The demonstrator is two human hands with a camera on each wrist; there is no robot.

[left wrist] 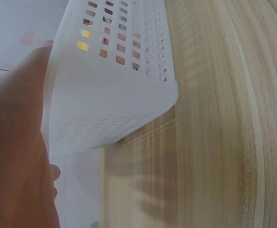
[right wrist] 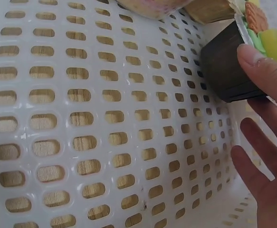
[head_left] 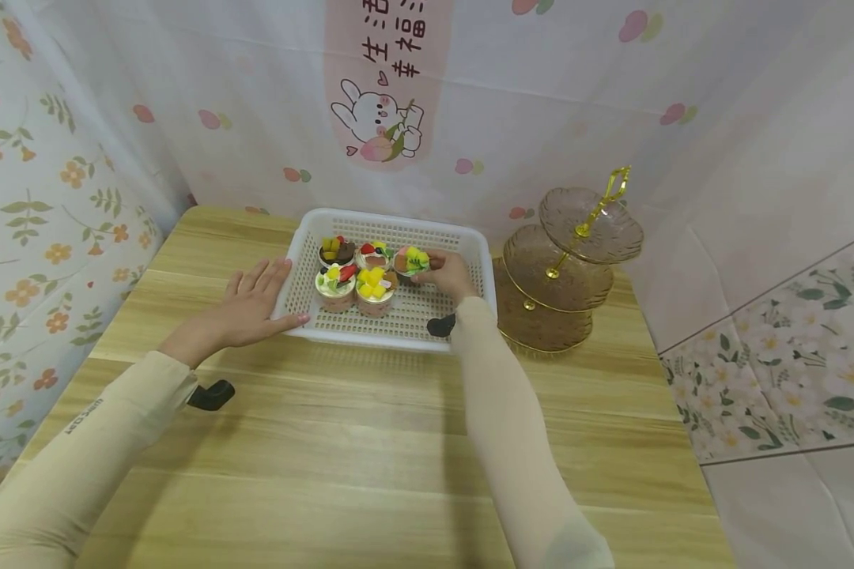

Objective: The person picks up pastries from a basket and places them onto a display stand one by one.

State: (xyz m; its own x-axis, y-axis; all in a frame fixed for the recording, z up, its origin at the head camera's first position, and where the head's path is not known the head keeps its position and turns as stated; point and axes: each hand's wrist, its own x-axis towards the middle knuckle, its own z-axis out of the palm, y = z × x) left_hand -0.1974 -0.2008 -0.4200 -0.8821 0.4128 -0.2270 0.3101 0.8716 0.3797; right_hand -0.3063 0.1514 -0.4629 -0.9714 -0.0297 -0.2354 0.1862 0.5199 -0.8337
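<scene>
A white perforated plastic basket (head_left: 398,338) holds several small dessert cups with fruit toppings. My left hand (head_left: 252,307) rests on its left rim, fingers spread and straight, thumb along the front corner; the left wrist view shows this hand (left wrist: 19,142) against the basket's outer wall (left wrist: 109,95). Inside the basket, my right hand (head_left: 447,275) holds a dessert cup (head_left: 412,261) with green and yellow topping. In the right wrist view this cup (right wrist: 231,61) is dark-sided and tilted, with the thumb (right wrist: 253,59) pressed on its side. Beside it sits a mango-topped cup (head_left: 375,286).
A three-tier amber glass stand (head_left: 558,276) with a gold handle (head_left: 617,183) stands right of the basket. Behind the wooden table (head_left: 370,450) hangs a printed curtain (head_left: 256,71). Other cups in the basket include a strawberry-topped one (head_left: 337,286) and a dark one (head_left: 338,253).
</scene>
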